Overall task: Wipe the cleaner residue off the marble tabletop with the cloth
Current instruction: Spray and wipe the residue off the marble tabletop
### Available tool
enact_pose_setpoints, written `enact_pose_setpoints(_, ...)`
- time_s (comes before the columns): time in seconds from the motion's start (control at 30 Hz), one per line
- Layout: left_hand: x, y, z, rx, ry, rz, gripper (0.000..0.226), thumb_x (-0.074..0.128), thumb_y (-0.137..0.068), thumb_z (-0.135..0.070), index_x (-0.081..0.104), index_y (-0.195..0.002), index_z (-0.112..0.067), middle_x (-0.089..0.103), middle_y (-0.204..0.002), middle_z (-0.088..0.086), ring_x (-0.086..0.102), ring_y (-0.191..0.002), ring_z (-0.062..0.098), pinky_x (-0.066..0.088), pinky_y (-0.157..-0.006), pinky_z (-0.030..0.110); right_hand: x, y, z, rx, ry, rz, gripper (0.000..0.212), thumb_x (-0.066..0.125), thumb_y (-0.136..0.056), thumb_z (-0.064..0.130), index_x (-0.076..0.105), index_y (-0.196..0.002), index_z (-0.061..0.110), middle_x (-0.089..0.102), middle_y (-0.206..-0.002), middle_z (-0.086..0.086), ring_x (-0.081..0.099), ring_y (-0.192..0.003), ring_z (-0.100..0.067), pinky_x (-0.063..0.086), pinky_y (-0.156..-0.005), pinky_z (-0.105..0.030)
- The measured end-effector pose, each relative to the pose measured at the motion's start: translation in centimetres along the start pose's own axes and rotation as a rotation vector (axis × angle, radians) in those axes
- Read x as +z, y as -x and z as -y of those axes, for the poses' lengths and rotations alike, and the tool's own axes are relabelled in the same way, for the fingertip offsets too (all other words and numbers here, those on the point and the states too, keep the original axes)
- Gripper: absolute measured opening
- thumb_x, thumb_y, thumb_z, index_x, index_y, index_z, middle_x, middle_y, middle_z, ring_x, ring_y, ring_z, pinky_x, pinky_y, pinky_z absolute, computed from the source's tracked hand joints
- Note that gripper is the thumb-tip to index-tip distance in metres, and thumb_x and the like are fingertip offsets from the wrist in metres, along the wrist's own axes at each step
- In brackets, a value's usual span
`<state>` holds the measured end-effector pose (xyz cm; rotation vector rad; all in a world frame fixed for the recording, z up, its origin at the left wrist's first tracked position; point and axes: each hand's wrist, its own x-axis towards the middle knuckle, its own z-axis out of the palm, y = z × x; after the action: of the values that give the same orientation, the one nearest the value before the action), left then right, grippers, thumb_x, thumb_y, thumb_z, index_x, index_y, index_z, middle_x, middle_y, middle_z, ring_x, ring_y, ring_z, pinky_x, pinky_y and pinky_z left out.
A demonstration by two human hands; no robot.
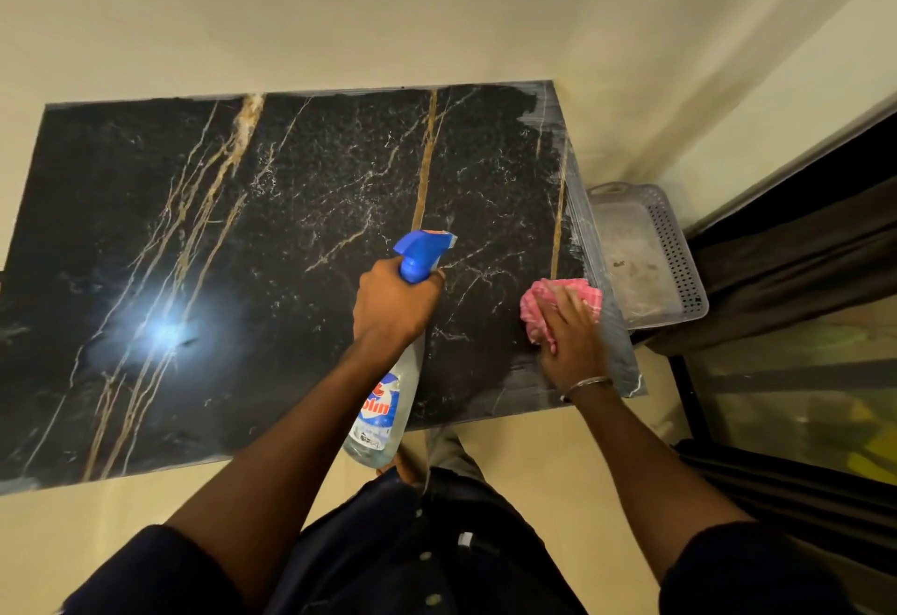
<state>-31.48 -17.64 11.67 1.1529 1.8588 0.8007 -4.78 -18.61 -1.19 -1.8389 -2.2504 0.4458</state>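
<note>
hands: left hand (pixel 395 304) grips spray bottle (pixel 388 401); right hand (pixel 568 338) presses flat-fingered on pink cloth (pixel 539 304) at the near right edge of the worktop (pixel 242 226) | advice: firm overlapping strokes leftward; bottle kept aside | look: cloth bunched, checked; marble black, gold-veined, finely speckled farther on

left hand (pixel 395 301) curled round bottle (pixel 388 401) neck, arm reaching to 1 o'clock. right hand (pixel 570 338) flat on cloth (pixel 539 304), arm angled to 11 o'clock.
</note>
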Motion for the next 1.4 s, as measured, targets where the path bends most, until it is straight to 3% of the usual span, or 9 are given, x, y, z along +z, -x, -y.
enact_pose_setpoints(0.17, 0.1, 1.0, 0.0, 0.001, 0.005, 0.010, 0.025, 0.064, -0.074, -0.042, 0.063, -0.078, -0.017, 0.066, -0.069, 0.005, 0.064, -0.064, 0.022, 0.059, -0.070, 0.045, 1.6, 0.6, 3.6, 0.184, 0.028, -0.032, 0.077, 0.065, -0.071, 0.007, 0.041, -0.143, 0.015, 0.036, -0.150, -0.019, 0.027, -0.141, -0.042, 0.021, -0.115, -0.058)
enact_pose_setpoints(0.37, 0.5, 1.8, 0.3, -0.011, -0.022, -0.008, 0.019, 0.067, -0.077, -0.035, 0.062, -0.074, -0.017, 0.062, -0.063, 0.001, 0.058, -0.057, 0.017, 0.057, -0.066, 0.041, 4.8, 4.3, 10.6, -0.174, -0.012, 0.041, 0.076, 0.063, -0.073, 0.018, 0.038, -0.145, 0.019, 0.034, -0.153, -0.011, 0.022, -0.145, -0.034, 0.020, -0.117, -0.054)
enact_pose_setpoints(0.53, 0.8, 2.4, 0.6, 0.007, -0.015, -0.004, 0.018, 0.068, -0.080, -0.033, 0.063, -0.080, -0.016, 0.064, -0.067, 0.002, 0.061, -0.059, 0.017, 0.056, -0.066, 0.037, 4.0, 5.8, 7.9, -0.327, 0.006, 0.071, 0.066, 0.048, -0.082, 0.029, 0.035, -0.145, 0.017, 0.033, -0.154, -0.012, 0.022, -0.145, -0.034, 0.021, -0.117, -0.052)
enact_pose_setpoints(0.73, 1.0, 3.2, 0.8, 0.024, 0.002, 0.026, 0.018, 0.067, -0.084, -0.027, 0.063, -0.091, -0.011, 0.064, -0.072, 0.005, 0.061, -0.063, 0.016, 0.055, -0.067, 0.034, 1.9, 7.1, 2.6, 0.028, 0.010, -0.046, 0.069, 0.049, -0.080, 0.017, 0.035, -0.147, 0.017, 0.035, -0.153, -0.013, 0.024, -0.144, -0.035, 0.028, -0.113, -0.058)
enact_pose_setpoints(0.9, 1.5, 3.5, 1.0, -0.002, 0.001, 0.047, 0.019, 0.067, -0.080, -0.034, 0.064, -0.087, -0.016, 0.066, -0.073, 0.005, 0.066, -0.068, 0.022, 0.059, -0.073, 0.044, 2.6, 7.4, 5.1, 0.203, 0.019, -0.067, 0.067, 0.049, -0.081, 0.022, 0.035, -0.146, 0.018, 0.034, -0.152, -0.016, 0.024, -0.143, -0.038, 0.024, -0.115, -0.057)
enact_pose_setpoints(1.0, 2.1, 3.7, 0.7, -0.015, -0.019, 0.049, 0.016, 0.067, -0.080, -0.034, 0.062, -0.080, -0.019, 0.067, -0.071, 0.004, 0.066, -0.067, 0.021, 0.059, -0.072, 0.043, 4.0, 7.8, 7.7, -0.041, -0.005, 0.003, 0.065, 0.044, -0.085, 0.024, 0.032, -0.149, 0.019, 0.029, -0.156, -0.012, 0.017, -0.147, -0.034, 0.021, -0.115, -0.057)
enact_pose_setpoints(1.1, 2.9, 3.7, 0.1, -0.018, -0.040, 0.040, 0.017, 0.068, -0.080, -0.032, 0.062, -0.075, -0.017, 0.067, -0.069, 0.007, 0.065, -0.065, 0.023, 0.057, -0.068, 0.041, 5.2, 8.4, 9.4, -0.310, -0.038, 0.091, 0.069, 0.058, -0.083, 0.023, 0.032, -0.147, 0.020, 0.031, -0.155, -0.011, 0.017, -0.147, -0.033, 0.021, -0.115, -0.057)
enact_pose_setpoints(1.23, 4.3, 3.3, -0.9, 0.003, -0.051, 0.084, 0.014, 0.068, -0.082, -0.029, 0.062, -0.078, -0.017, 0.063, -0.066, 0.001, 0.061, -0.062, 0.015, 0.052, -0.064, 0.032, 3.9, 8.2, 7.2, -0.468, -0.009, 0.104, 0.076, 0.069, -0.076, 0.022, 0.034, -0.144, 0.020, 0.037, -0.151, -0.013, 0.025, -0.144, -0.036, 0.020, -0.117, -0.054)
enact_pose_setpoints(1.4, 6.2, 2.7, -2.2, -0.020, -0.033, 0.125, 0.011, 0.068, -0.084, -0.028, 0.061, -0.085, -0.019, 0.064, -0.072, 0.002, 0.064, -0.070, 0.018, 0.056, -0.072, 0.036, 0.2, 9.5, -0.6, -0.148, 0.015, 0.017, 0.061, 0.044, -0.089, 0.023, 0.032, -0.149, 0.020, 0.028, -0.157, -0.007, 0.013, -0.148, -0.028, 0.021, -0.117, -0.055)
